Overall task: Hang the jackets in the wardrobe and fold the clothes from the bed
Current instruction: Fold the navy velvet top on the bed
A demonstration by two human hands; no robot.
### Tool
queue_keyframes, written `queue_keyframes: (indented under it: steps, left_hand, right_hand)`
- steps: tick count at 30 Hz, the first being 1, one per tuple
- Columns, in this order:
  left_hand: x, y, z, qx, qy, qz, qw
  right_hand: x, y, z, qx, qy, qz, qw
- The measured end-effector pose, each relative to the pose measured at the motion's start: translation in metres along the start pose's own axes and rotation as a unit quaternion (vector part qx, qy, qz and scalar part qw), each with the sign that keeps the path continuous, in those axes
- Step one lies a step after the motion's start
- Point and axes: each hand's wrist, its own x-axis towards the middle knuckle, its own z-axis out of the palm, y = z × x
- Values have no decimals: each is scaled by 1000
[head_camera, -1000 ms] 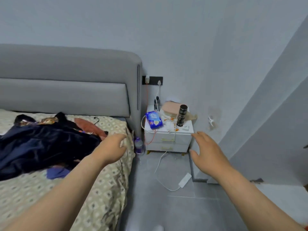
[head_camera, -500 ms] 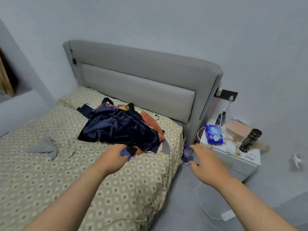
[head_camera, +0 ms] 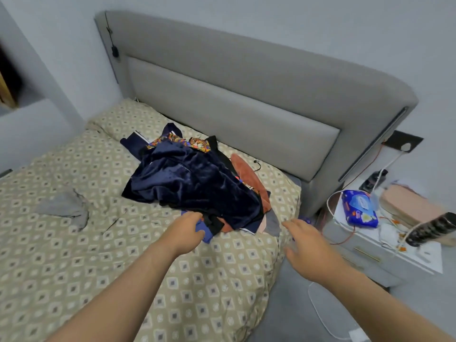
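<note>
Jacket: navy velvet jacket (head_camera: 192, 183) tops the clothes pile (head_camera: 246, 218) near the bed (head_camera: 74, 243)'s head-right corner.
Handling: soft, limp, slippery (likely light); take it by the collar (head_camera: 177, 141).
Hands: left hand (head_camera: 188, 230) at the pile's near edge, grip unclear; right hand (head_camera: 306, 248) spread, empty.

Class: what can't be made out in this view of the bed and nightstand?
Head view:
- Clothes beneath navy garment: covered by it.
- Left hand fingertips: hidden behind the hand; grip unclear.
- Dark cylinder on nightstand: motion-blurred.
- Wardrobe: outside the frame.
</note>
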Motion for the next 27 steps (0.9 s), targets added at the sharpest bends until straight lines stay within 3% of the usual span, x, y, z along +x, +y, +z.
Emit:
queue_keyframes:
  steps: [6,10,12,18,22,24,27]
  left_hand:
    - [123,-47,11,-7,19,-6,1000]
    - [192,-94,39,-27,-32,-56,998]
    - [219,-121,53,-57,-22,-97,993]
    - [299,-194,87,21,14,-81,996]
    - [347,-215,106,36,18,-77,996]
    - [365,-219,117,3,58,-77,995]
    - [377,-217,123,98,167,-89,977]
  right_hand:
    - [127,2,67,-9,-71,-27,997]
    - [207,11,134,-16,-97,-40,994]
    - [241,9,165,-12,-117,-43,992]
    - [317,0,238,89,-85,-28,992]
    - [352,11,272,96,-86,-35,991]
    - [370,22,282,61,-116,-52,990]
    - [388,29,290,-25,-138,-72,988]
